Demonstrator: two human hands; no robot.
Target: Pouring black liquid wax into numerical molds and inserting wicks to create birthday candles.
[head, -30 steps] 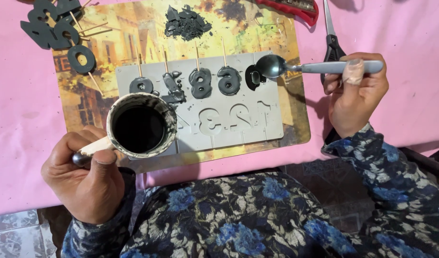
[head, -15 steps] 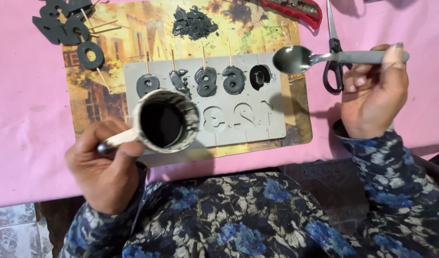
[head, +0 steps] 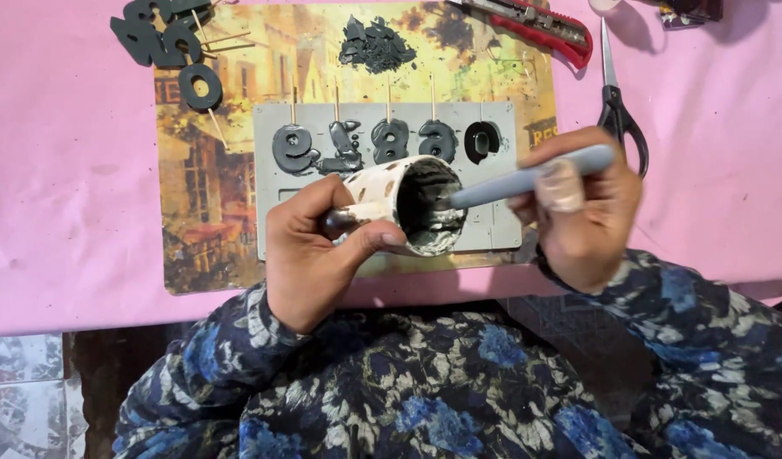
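Left hand (head: 310, 255) gripping tilted cup (head: 403, 204), right hand (head: 582, 208) clasping spoon (head: 527, 177) inside its rim.

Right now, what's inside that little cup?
The tilted cup, held in the left hand, shows dark, wet residue on its walls. The right hand's spoon reaches in; its bowl is hidden.

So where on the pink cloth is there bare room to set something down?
Bare pink cloth lies left of the picture mat, and at right below the scissors. It is crowded around the grey mould, the dark number pieces, the red knife and both hands.
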